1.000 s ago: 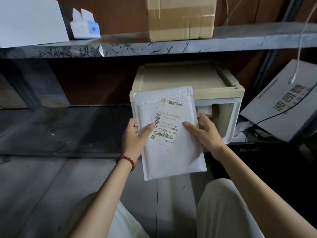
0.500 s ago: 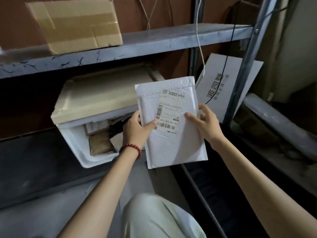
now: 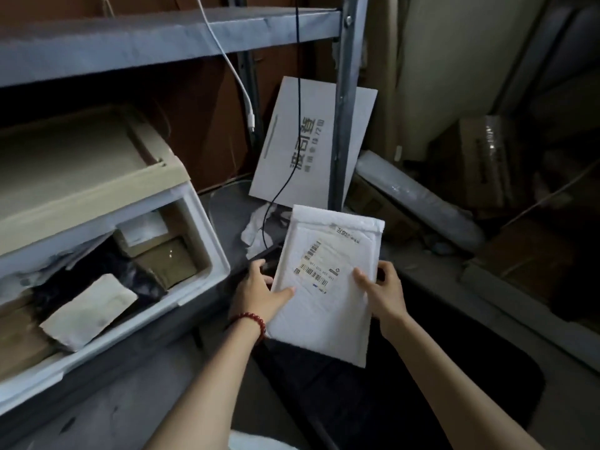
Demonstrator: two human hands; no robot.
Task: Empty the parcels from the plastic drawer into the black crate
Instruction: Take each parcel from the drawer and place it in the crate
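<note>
Left hand (image 3: 259,293): I have it gripping the left edge of the mailer (image 3: 328,287), thumb flat on the front face and the other fingers curled behind.
Right hand (image 3: 386,293): it grips the right edge, thumb on the front and fingers wrapped round the back.
Mailer: a white padded one, held up between both hands and tilted, top edge leaning right. Its label (image 3: 319,266) faces me; the print is too blurred to read.
Crate (image 3: 454,384): black, low at my right. The mailer's lower part hangs over its opening and is not in it yet.
Drawer (image 3: 201,254): white plastic, pulled open at my left, well clear of the mailer.
Parcels: several remain in the drawer, among them a pale flat one (image 3: 91,306) and a brown box (image 3: 165,261).
Bracelet (image 3: 250,319): red beads on the left wrist.
Shelf (image 3: 162,40): grey metal, above the drawer.
Cables: a white cable (image 3: 227,60) and a black cable (image 3: 297,125) hang down behind.
Flat box (image 3: 308,141): white, printed, leaning upright behind the mailer.
</note>
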